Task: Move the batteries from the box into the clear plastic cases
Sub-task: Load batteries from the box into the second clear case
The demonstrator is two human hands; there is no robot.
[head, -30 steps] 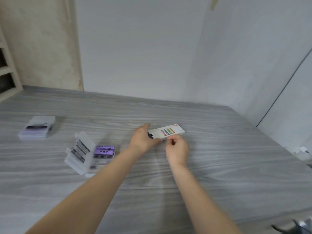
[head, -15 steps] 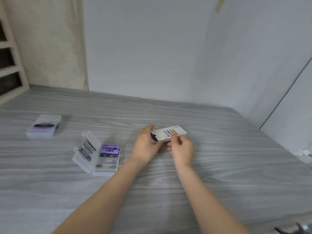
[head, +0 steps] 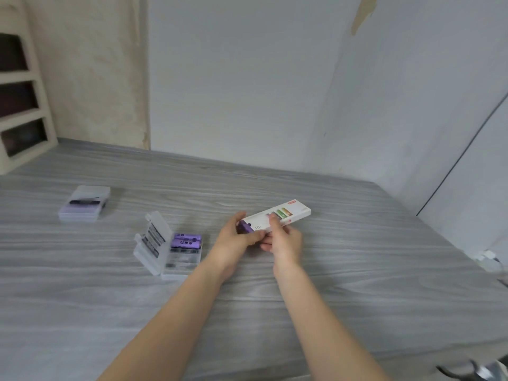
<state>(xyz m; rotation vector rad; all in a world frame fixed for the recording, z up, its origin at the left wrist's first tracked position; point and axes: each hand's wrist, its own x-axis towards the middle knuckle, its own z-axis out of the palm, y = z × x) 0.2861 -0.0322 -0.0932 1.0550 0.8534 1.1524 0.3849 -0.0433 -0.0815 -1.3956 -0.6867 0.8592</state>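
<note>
A flat white battery box (head: 291, 215) with coloured stripes is held just above the grey table (head: 357, 270). My right hand (head: 283, 239) grips its near side, thumb on top. My left hand (head: 239, 237) is at the box's left end, fingers on a purple battery (head: 244, 227) that sticks out of the open end. An open clear plastic case (head: 167, 247) lies to the left, its lid up, with two purple batteries (head: 185, 241) in the far slots. A shut clear case (head: 85, 204) holding batteries lies further left.
Beige shelves (head: 22, 105) stand at the table's far left corner. Walls close the back and right side. A white plug and cable (head: 488, 255) lie at the right edge, and a dark object (head: 472, 371) shows at the bottom right corner.
The box has been lifted slightly and drawn toward me. My right thumb has slid onto its top and the purple battery shows further out at the left end.
</note>
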